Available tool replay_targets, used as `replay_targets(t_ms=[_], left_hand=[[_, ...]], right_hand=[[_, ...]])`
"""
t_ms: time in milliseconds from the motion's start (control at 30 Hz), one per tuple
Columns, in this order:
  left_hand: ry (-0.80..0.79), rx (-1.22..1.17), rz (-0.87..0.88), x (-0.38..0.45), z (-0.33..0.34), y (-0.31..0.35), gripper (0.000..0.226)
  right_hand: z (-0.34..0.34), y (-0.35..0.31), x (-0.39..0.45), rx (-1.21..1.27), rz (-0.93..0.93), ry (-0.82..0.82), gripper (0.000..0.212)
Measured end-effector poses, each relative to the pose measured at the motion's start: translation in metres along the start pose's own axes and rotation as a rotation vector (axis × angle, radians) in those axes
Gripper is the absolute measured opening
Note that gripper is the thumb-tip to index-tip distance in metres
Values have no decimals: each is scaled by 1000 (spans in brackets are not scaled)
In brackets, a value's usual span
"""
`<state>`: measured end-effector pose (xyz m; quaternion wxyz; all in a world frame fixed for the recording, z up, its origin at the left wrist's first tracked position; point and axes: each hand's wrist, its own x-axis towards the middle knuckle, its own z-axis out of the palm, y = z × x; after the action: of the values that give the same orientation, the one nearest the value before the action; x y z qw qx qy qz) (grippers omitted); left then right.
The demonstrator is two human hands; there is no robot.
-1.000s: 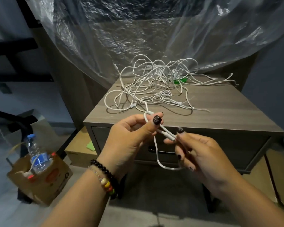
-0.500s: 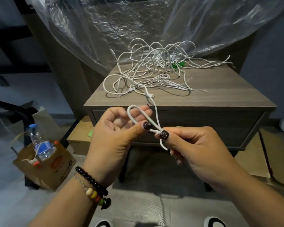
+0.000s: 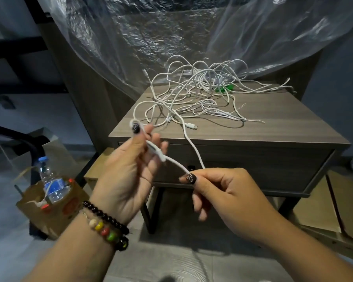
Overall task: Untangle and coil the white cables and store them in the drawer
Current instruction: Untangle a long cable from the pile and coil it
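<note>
Head view looks down on a grey wood nightstand (image 3: 253, 131) with a loose heap of white cables (image 3: 198, 92) on its top, toward the far side. They are thin, pale cords looping over one another, some arching up off the surface, and a few strands trail off to the right along the far edge. A silver-tipped plug (image 3: 192, 126) lies at the near edge of the heap, and something small and green (image 3: 224, 88) shows among the cords at the back. One cable (image 3: 194, 147) runs from the heap over the near edge, down in front of the closed drawer (image 3: 263, 165), to the hands.

Her left hand (image 3: 126, 171) grips a small folded loop of that cable, thumb up at its top, fingers curled round the doubled strand. Her right hand (image 3: 224, 190) pinches the same cable between thumb and forefinger just below, a short stretch slung between the two hands.

Half a second ago the hands were almost touching, pinching the loop together in front of the drawer. Now they have drawn apart, the left raised and out to the left, the right lower, and more cable hangs off the nightstand.

At the near left a water bottle (image 3: 49, 184) stands in a cardboard box (image 3: 53, 212). Clear plastic sheeting (image 3: 171, 33) hangs behind.
</note>
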<state>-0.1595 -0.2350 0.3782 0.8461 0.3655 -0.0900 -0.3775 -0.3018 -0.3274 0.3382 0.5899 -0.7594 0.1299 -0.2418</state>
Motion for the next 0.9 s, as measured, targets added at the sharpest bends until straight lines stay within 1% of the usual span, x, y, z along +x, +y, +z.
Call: replay_targets(t_ms=[33,100,167,267,300,433,500,567,733,800,900], left_hand=[[17,-8,20,4,-4,6,29],[26,50,51,9,-11,17,28],[-3,188,56,11,-17,24,27],[-100,436,5,9,-22,27,26],[-121,495,-17,8,-23,27,27],[-127,646,-49,4,-28,18,25],[-119,677,-48,5,-28,13,22],[-117,684,-70,5,-27,7,23],[-160,737,-171,7,-25,-8,24],[-171,782,-215,8,-26,-14,24],[-178,850,-257,10,-27,-20,25]], right_hand=[[-1,1,0,-75,-13,-10,22],[-4,3,0,-212,-31,-31,21],[-7,6,0,-319,-73,-26,17],[-15,9,4,-594,-246,2,16],[-17,10,6,-640,-277,5,17],[-22,6,16,-774,-412,32,12],[-23,2,20,-825,-456,43,12],[-21,-1,24,-876,-504,34,11],[-13,-2,39,-1002,-622,-14,11],[-13,2,40,-1004,-633,-9,9],[-16,6,38,-926,-626,-9,9]])
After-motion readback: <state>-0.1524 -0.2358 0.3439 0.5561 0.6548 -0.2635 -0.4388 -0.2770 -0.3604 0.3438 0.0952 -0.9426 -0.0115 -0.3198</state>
